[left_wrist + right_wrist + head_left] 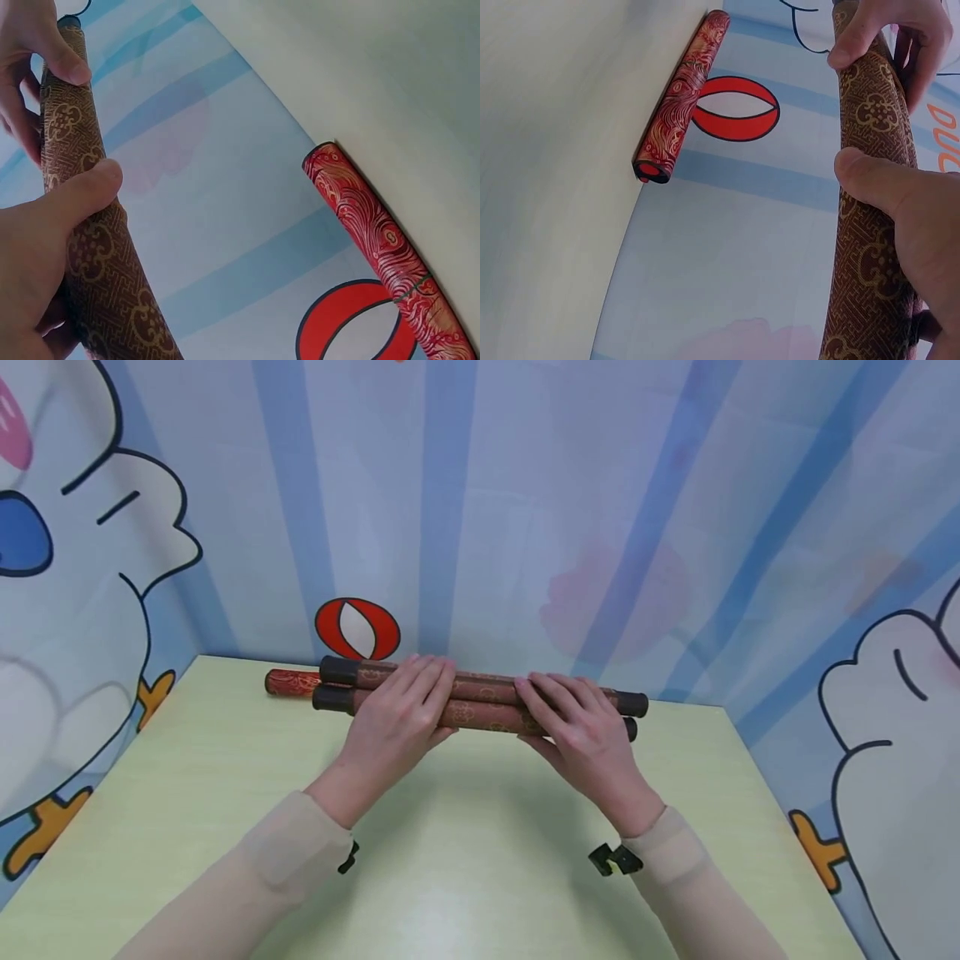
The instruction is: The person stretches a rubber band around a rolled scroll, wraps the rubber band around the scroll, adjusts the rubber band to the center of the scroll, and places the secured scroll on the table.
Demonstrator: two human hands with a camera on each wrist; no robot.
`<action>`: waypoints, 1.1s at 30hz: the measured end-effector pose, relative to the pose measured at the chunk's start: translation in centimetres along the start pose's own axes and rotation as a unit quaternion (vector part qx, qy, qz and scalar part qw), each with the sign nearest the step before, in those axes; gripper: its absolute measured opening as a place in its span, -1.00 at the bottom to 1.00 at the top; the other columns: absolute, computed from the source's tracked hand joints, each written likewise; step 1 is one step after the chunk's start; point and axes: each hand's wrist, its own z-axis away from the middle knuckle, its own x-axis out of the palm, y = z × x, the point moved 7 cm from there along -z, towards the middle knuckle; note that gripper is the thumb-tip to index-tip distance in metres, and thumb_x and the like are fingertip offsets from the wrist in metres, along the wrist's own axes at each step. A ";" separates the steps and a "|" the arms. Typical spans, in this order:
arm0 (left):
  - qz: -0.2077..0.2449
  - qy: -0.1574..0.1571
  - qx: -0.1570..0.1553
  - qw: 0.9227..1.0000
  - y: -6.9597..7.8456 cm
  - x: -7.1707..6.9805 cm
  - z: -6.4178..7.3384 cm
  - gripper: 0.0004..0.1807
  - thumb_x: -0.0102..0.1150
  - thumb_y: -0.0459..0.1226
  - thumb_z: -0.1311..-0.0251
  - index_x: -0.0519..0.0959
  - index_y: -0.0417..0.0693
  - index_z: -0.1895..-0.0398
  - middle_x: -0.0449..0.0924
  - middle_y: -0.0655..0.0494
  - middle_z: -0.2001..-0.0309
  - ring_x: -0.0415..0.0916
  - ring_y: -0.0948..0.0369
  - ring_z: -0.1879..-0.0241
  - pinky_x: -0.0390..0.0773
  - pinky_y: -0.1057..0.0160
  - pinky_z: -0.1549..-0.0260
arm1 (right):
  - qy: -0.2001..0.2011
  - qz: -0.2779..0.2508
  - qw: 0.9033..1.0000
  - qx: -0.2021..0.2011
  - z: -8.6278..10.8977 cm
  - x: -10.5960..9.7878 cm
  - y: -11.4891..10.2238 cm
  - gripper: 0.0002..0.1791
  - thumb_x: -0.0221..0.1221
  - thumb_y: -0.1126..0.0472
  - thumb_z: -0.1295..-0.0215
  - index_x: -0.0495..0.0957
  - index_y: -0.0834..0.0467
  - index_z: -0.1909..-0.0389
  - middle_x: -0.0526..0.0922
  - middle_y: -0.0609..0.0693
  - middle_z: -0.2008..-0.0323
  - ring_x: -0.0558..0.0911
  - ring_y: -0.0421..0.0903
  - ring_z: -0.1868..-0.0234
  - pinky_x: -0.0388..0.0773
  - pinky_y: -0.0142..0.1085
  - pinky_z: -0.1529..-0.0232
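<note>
Both hands hold a brown brocade scroll (487, 717) with gold flower patterns. It shows as two parallel rolls with black end knobs, raised above the table in front of the person. The left hand (401, 706) grips its left part, fingers over the top and thumb on the near side. Around the right part curls the right hand (588, 731). In the left wrist view the left thumb presses on the patterned cloth (90, 259). Behind the scroll, at the table's back edge, lies a red swirl-patterned roll (676, 101), mostly hidden in the head view.
A pale green table (465, 860) spreads below the arms. Behind it hangs a blue-striped cloth (495, 510) with cartoon figures, which also covers the sides. Small black devices (615, 860) sit at the wrists.
</note>
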 end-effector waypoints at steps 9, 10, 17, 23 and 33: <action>0.024 -0.045 -0.022 0.998 -0.7 -0.2 0.5 -0.01 0.77 0.03 0.08 0.57 -0.33 -0.36 0.68 -0.21 -0.24 0.64 -0.10 -0.25 0.53 0.01 -0.37 | -0.016 0.001 1.000 -0.012 0.0 0.0 0.0 -0.11 0.66 0.08 -0.08 0.55 0.16 -0.45 0.64 0.19 -0.27 0.63 0.19 -0.21 0.63 0.08 -0.22; 0.029 -0.047 -0.025 0.998 -0.7 -0.2 0.5 -0.04 0.77 0.00 0.07 0.57 -0.34 -0.35 0.68 -0.22 -0.23 0.65 -0.10 -0.24 0.54 0.01 -0.37 | -0.016 0.000 1.000 -0.011 0.0 0.0 -0.1 -0.12 0.66 0.09 -0.08 0.55 0.16 -0.45 0.64 0.19 -0.27 0.63 0.20 -0.21 0.63 0.08 -0.22; 0.041 -0.037 -0.025 0.998 -0.4 -0.3 0.0 -0.10 0.77 -0.05 0.07 0.60 -0.35 -0.30 0.70 -0.21 -0.17 0.66 -0.09 -0.20 0.52 0.01 -0.38 | -0.016 0.012 1.000 -0.010 -0.4 -0.2 -0.7 -0.12 0.64 0.06 -0.12 0.53 0.16 -0.46 0.64 0.18 -0.28 0.64 0.17 -0.22 0.61 0.05 -0.24; 0.040 -0.026 -0.010 0.999 0.0 -0.4 -0.3 -0.10 0.76 -0.04 0.05 0.58 -0.35 -0.30 0.69 -0.20 -0.18 0.65 -0.08 -0.20 0.49 0.02 -0.41 | -0.013 0.005 1.000 -0.008 -0.8 -0.1 -0.9 -0.13 0.64 0.07 -0.12 0.54 0.15 -0.46 0.64 0.17 -0.29 0.64 0.16 -0.22 0.61 0.05 -0.24; 0.025 -0.061 -0.032 0.997 -0.6 -0.3 0.5 0.03 0.76 0.04 0.06 0.52 -0.32 -0.41 0.66 -0.21 -0.27 0.61 -0.09 -0.29 0.45 0.02 -0.44 | -0.026 0.007 1.000 -0.012 -0.8 0.2 -0.8 -0.13 0.64 0.04 -0.12 0.54 0.14 -0.46 0.63 0.16 -0.29 0.63 0.15 -0.23 0.60 0.03 -0.27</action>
